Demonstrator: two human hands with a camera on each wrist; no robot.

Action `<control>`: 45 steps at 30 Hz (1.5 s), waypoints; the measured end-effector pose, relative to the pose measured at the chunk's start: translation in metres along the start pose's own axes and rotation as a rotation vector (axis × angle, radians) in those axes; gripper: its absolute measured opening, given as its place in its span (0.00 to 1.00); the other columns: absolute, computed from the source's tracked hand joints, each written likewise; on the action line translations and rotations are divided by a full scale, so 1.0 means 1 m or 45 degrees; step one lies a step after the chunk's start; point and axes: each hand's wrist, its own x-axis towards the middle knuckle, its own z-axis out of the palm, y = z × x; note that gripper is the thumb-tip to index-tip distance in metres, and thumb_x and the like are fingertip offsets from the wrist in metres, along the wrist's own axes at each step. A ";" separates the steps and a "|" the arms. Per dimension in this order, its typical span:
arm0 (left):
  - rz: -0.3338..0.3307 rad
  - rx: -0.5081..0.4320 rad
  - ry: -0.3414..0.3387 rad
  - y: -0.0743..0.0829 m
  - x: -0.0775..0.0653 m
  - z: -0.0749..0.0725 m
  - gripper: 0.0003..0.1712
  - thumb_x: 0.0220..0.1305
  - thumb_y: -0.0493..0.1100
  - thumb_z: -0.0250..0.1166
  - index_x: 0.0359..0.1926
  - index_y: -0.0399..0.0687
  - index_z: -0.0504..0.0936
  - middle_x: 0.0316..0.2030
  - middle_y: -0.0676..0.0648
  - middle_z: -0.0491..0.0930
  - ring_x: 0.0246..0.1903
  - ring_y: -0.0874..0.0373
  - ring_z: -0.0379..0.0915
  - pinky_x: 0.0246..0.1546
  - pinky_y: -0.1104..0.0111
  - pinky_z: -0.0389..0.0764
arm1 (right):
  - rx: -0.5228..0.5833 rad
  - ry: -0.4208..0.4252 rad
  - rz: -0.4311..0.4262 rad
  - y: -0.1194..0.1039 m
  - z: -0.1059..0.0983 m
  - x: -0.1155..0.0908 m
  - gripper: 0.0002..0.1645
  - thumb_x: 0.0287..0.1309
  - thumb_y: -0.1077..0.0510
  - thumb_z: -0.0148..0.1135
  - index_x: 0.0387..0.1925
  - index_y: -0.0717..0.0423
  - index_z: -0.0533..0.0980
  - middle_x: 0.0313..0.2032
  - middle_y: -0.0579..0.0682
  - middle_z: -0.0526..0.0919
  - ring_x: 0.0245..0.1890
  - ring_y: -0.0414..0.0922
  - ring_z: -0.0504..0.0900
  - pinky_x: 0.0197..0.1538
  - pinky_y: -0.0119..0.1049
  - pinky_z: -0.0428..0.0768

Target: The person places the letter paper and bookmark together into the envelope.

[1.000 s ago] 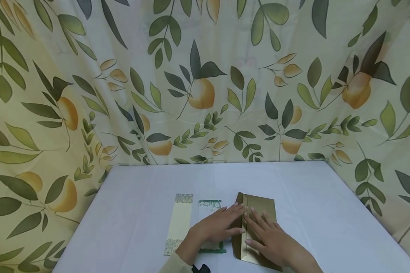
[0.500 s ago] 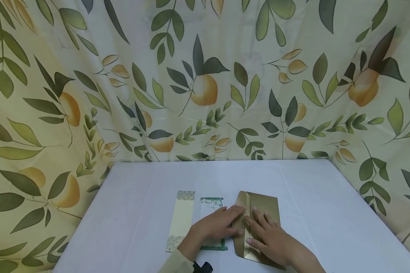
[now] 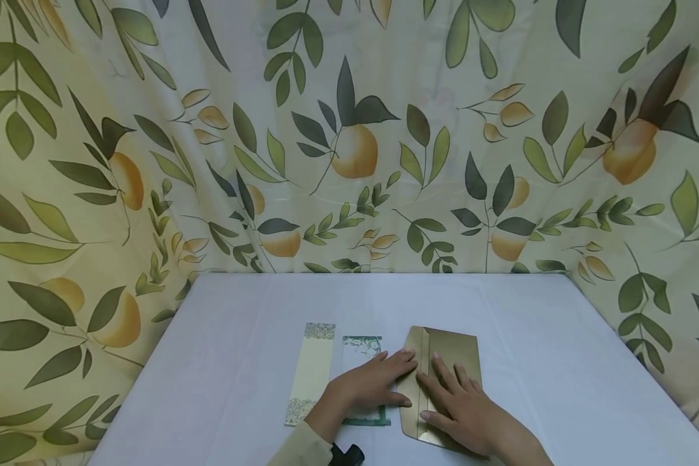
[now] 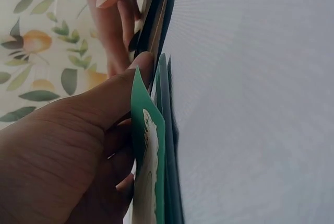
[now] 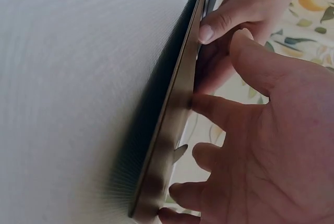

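A gold envelope [image 3: 465, 349] lies on the white table, its flap [image 3: 410, 424] folded out to the left. My left hand [image 3: 366, 386] reaches over a green-bordered card [image 3: 361, 345], fingertips touching the flap. On the envelope's body, to the right of the fold, my right hand [image 3: 463, 411] rests with straight, spread fingers. Seen edge-on in the right wrist view, the envelope [image 5: 169, 125] lies under the fingertips. In the left wrist view a corner of the green-bordered card [image 4: 141, 98] lifts beside the thumb. My left hand covers that card's middle.
A cream paper strip [image 3: 311, 372] with patterned ends lies left of the green-bordered card. The white tabletop [image 3: 559, 362] stretches out around them. A curtain [image 3: 349, 149] printed with leaves and fruit hangs behind the table and along its sides.
The envelope's flap has gone from partly raised to lying flatter on the left under my left hand. Both hands stay nearly in place, and the head view has shifted slightly.
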 end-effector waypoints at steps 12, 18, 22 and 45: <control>-0.002 0.015 -0.002 0.002 0.000 -0.004 0.42 0.62 0.64 0.56 0.73 0.62 0.52 0.72 0.61 0.43 0.70 0.65 0.35 0.66 0.63 0.48 | -0.119 0.075 0.009 -0.002 -0.001 0.004 0.41 0.59 0.26 0.43 0.66 0.44 0.66 0.71 0.60 0.48 0.66 0.70 0.49 0.60 0.65 0.54; -0.006 0.036 -0.006 0.002 0.000 -0.005 0.43 0.62 0.64 0.56 0.73 0.61 0.50 0.72 0.61 0.42 0.70 0.65 0.35 0.66 0.64 0.47 | -0.233 0.174 0.048 -0.006 -0.001 0.007 0.42 0.53 0.24 0.49 0.61 0.45 0.72 0.68 0.65 0.55 0.63 0.70 0.58 0.56 0.65 0.61; -0.038 0.002 -0.015 0.001 -0.001 -0.006 0.43 0.61 0.65 0.56 0.73 0.64 0.50 0.72 0.62 0.42 0.70 0.62 0.37 0.66 0.62 0.49 | -0.244 0.189 0.098 -0.008 0.002 0.010 0.46 0.48 0.21 0.51 0.59 0.45 0.72 0.67 0.66 0.57 0.61 0.69 0.61 0.50 0.67 0.64; 0.016 0.000 -0.032 -0.004 0.000 -0.006 0.41 0.63 0.61 0.58 0.73 0.62 0.52 0.72 0.62 0.43 0.70 0.66 0.36 0.66 0.66 0.47 | -0.199 0.269 0.309 -0.035 0.002 0.027 0.39 0.38 0.35 0.73 0.49 0.53 0.72 0.49 0.81 0.70 0.27 0.66 0.79 0.21 0.54 0.74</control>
